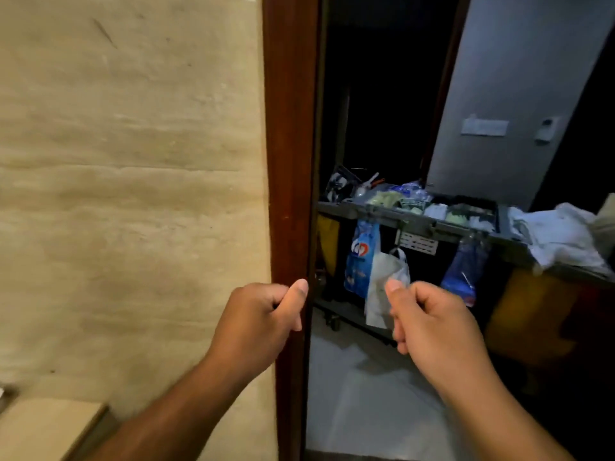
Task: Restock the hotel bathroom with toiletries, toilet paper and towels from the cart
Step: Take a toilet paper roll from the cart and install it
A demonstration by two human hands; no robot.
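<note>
The housekeeping cart (416, 221) stands outside the doorway in a dim corridor. Its top tray holds several small packets and bottles (406, 194) of toiletries. White towels (559, 234) lie heaped on its right end. A blue bag (361, 257), a white plastic bag (382, 277) and another blue bag (464, 267) hang from its rail. My left hand (263, 321) is in front of the wooden door frame, fingers curled, holding nothing. My right hand (432, 324) is held out in the doorway with fingers curled, also holding nothing.
A beige tiled wall (133, 194) fills the left side. The dark wooden door frame (289, 161) edges the narrow opening. A grey wall (515, 78) with a switch plate rises behind the cart. A yellow bag (532, 311) hangs on the cart's right.
</note>
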